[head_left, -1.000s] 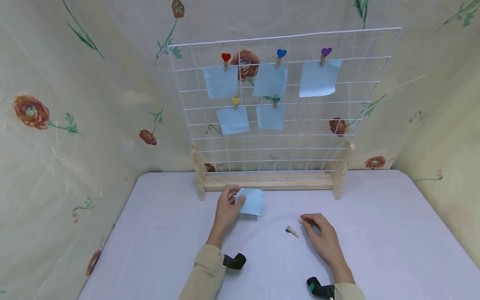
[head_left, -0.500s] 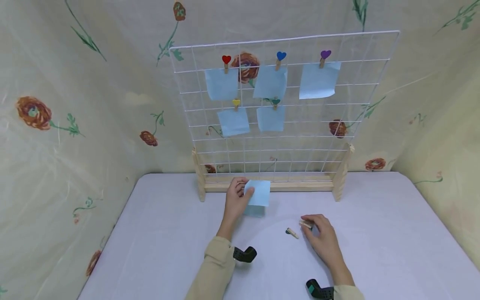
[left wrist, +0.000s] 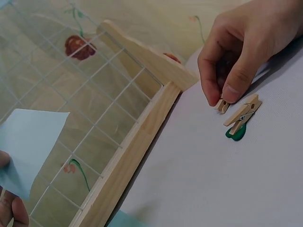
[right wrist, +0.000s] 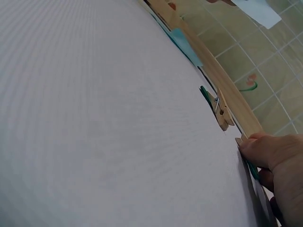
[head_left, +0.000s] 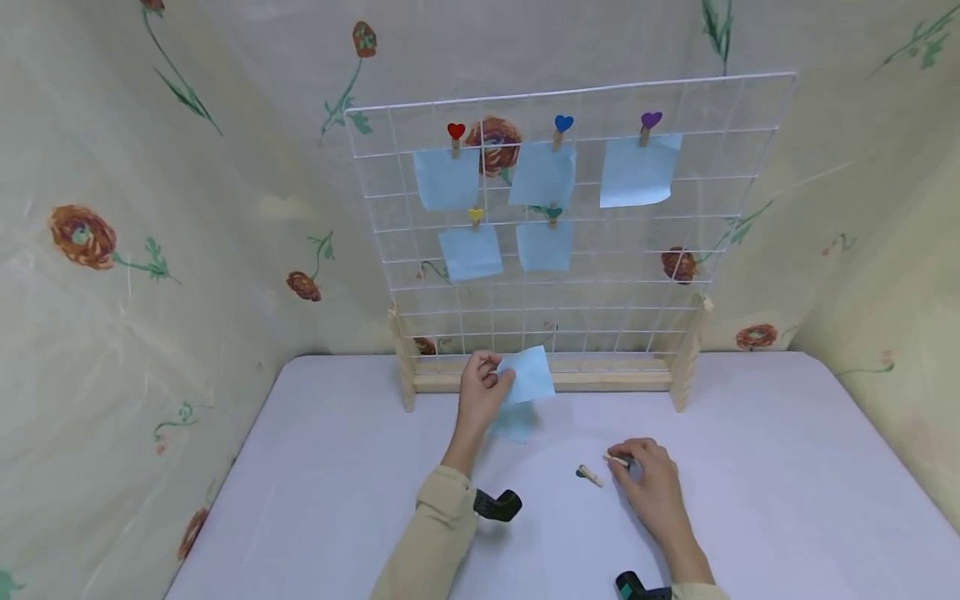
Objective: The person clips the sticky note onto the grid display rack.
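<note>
My left hand [head_left: 477, 392] pinches a square light-blue paper note [head_left: 531, 375] by its left side, raised in front of the wire rack's base. A second blue note [head_left: 514, 423] lies on the table below it, partly covered in the head view. Between thumb and fingers, my right hand [head_left: 652, 483] pinches a small wooden clothespin [left wrist: 222, 105]; its dark green end shows under the hand in the right wrist view. Just left of that hand, another clothespin [left wrist: 242, 116] with a green heart lies on the white table.
A white wire grid rack [head_left: 585, 308] on a wooden base [head_left: 615, 382] stands at the table's back. Several blue notes [head_left: 543, 247] hang from it by heart clothespins, red, blue and purple above, yellow and green below. Flowered cloth surrounds the table [head_left: 337, 492].
My left hand has moved rightward and lifted its note, uncovering the one beneath. My right hand stays near its spot, and the clothespin in its fingers shows more clearly. The head view has tilted slightly upward.
</note>
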The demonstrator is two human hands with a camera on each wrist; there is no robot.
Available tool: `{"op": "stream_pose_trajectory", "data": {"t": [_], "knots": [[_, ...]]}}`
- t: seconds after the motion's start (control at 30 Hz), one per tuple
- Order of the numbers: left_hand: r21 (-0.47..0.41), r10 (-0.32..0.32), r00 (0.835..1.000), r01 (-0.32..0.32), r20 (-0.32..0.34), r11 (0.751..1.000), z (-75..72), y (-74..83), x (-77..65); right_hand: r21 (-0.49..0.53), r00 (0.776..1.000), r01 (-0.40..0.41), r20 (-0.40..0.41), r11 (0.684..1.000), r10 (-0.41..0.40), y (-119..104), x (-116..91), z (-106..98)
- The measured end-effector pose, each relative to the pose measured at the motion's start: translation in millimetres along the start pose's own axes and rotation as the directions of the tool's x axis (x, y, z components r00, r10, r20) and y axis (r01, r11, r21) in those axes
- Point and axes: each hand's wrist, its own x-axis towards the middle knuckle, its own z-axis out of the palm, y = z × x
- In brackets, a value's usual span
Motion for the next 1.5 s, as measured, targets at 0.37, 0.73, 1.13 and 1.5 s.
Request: {"op": "stream_pose_trajectory", "data": {"t": [0.37,0.73,1.13,1.5], "knots": [[-0.032,-0.005,1.0,0.005,-0.004,0.999,7.2,0.7,5.4,0.046,0.999,0.03,-0.047,0.999,-0.028,2.4,-2.6,0.5],[-0.035,-0.054,0.996,0.052,-0.068,0.998,18.4,-20.8,21.5,0.233,0.971,-0.179,-0.116,0.956,0.21,-1.1,0.3,-5.9],[-0.07,-0.073,0.997,0.071,-0.037,0.995,25.8,-19.7,24.4,0.245,0.968,-0.185,-0.118,0.952,0.219,-1.6,0.8,-4.9],[-0.111,-0.188,0.982,0.184,-0.025,0.977,32.1,-14.2,27.1,0.305,0.98,-0.163,-0.06,0.938,0.19,1.4,2.9,-3.1]]}}
